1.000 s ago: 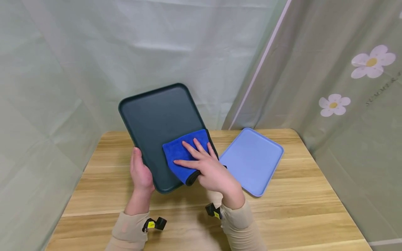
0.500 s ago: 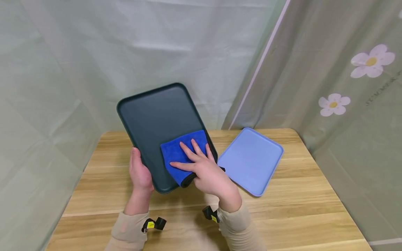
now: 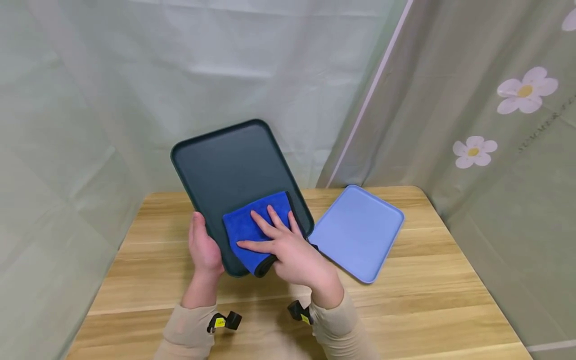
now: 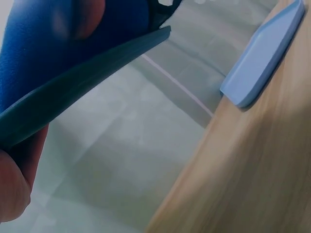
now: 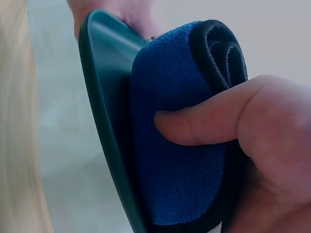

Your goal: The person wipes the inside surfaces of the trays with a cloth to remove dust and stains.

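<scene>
A dark green rectangular tray (image 3: 229,170) is held up and tilted above the table. My left hand (image 3: 206,250) grips its lower left edge, thumb along the near side and the other fingers mostly hidden behind. On the tray's lower half lies a folded blue cloth (image 3: 247,227) with black edging. My right hand (image 3: 292,255) presses the cloth flat with spread, straight fingers. From the right wrist, the thumb (image 5: 194,124) shows lying across the folded cloth, whose rolled black edge faces up. The left wrist view catches the tray's rim (image 4: 82,82) side-on, under the cloth.
A light blue tray (image 3: 360,230) lies flat on the wooden table (image 3: 432,300), to the right of the dark one. Pale curtains (image 3: 216,60) hang close behind and at both sides of the table, with flowers printed on the right one.
My right hand has slid the cloth down and to the left across the dark green tray. My left hand keeps its grip, with the tray almost still.
</scene>
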`<action>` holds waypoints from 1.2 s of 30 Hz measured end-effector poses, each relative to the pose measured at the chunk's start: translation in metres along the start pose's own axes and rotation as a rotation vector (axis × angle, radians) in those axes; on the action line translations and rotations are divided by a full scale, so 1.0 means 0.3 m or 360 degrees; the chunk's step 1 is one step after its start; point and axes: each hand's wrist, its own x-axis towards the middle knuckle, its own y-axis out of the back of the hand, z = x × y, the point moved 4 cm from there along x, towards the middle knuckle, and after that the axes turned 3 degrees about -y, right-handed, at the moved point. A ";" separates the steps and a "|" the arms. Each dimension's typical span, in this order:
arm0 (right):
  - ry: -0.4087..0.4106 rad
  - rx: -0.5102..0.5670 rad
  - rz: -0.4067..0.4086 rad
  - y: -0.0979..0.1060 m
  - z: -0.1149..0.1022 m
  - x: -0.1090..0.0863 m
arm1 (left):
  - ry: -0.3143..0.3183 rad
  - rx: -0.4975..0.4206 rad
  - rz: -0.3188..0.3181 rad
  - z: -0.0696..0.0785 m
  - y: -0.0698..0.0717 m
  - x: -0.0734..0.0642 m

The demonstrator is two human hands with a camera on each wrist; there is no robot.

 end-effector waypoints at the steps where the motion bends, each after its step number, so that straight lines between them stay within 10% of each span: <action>1: 0.0010 0.0000 -0.0012 -0.002 -0.002 0.000 | -0.0005 -0.0011 -0.0019 -0.001 -0.001 0.000; 7: 0.0041 -0.0005 -0.0059 -0.007 -0.014 0.001 | -0.0036 -0.0054 -0.0130 -0.008 -0.005 0.004; 36: 0.0130 -0.0005 -0.0119 -0.022 -0.024 -0.001 | 0.0005 -0.0098 0.0013 -0.014 0.007 0.002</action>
